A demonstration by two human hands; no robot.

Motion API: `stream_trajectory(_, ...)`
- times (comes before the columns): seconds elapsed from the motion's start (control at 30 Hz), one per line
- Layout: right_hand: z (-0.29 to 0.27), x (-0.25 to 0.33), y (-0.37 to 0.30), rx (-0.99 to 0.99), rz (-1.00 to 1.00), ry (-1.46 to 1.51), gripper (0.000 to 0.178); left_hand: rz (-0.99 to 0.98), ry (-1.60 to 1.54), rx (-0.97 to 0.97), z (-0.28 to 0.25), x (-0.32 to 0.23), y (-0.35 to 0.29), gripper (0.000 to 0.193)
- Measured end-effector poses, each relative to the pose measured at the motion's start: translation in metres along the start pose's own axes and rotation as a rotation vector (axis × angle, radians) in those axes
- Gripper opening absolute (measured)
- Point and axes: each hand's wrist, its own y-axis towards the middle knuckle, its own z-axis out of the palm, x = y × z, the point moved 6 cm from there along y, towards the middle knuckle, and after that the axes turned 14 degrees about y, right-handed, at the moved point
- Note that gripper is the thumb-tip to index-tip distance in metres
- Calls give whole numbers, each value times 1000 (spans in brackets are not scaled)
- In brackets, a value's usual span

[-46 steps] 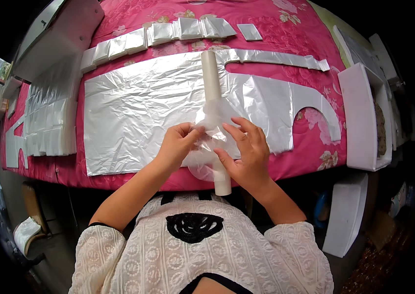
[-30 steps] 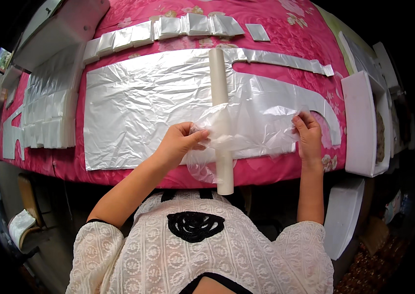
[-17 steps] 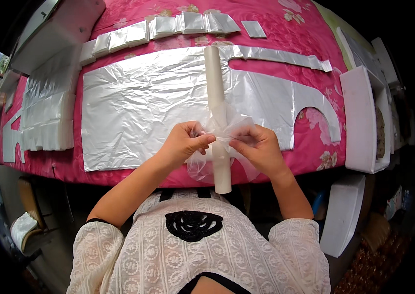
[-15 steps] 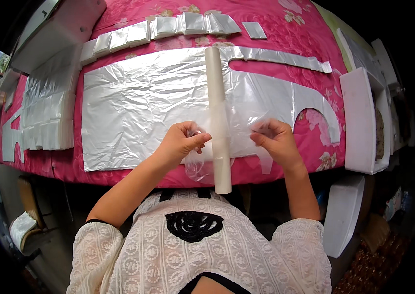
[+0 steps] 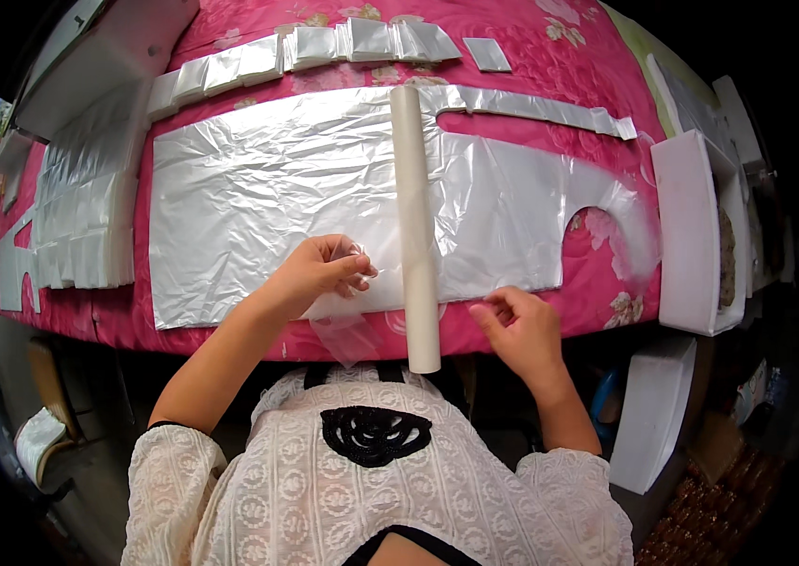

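Note:
My left hand (image 5: 328, 268) is closed in a pinch on a piece of clear plastic film (image 5: 347, 335), which dangles over the near table edge. Just right of it, a long pale tube (image 5: 412, 226) lies across a stack of thin silvery-white plastic aprons (image 5: 258, 208) with curved cut-outs at the right end. One apron strap (image 5: 640, 231) at the far right is blurred. Beyond the tube, at the near edge of the stack, my right hand (image 5: 522, 330) has its thumb and fingers apart, with nothing visible between them.
Several folded plastic packets (image 5: 314, 45) line the far side of the pink flowered cloth (image 5: 550, 85). One single packet (image 5: 487, 55) lies apart. Overlapping folded bundles (image 5: 88, 217) sit at left. A white foam box (image 5: 687, 226) borders the right side, and another white box (image 5: 654, 415) stands lower down.
My left hand has moved left, away from the tube, with the film. My right hand has come nearer to me and no longer holds film. The right-hand apron strap has shifted.

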Motion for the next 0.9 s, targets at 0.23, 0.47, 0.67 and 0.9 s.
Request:
stream_trajectory(0.23, 61, -4, -19, 327, 266, 28, 46, -132, 197, -185, -139, 14, -55, 14)
stream_trajectory(0.47, 53, -15, -25, 300, 330, 69, 42, 51, 1090, -847, -220, -7, -101, 17)
stream_trajectory(0.67, 53, -15, -28, 333, 344, 20, 39, 799, 1242, -739, -37, -74, -44, 38)
stream_trajectory(0.9, 48, -21, -32, 354, 387, 40, 40, 701, 1332, -488, 58, -33, 39, 62)
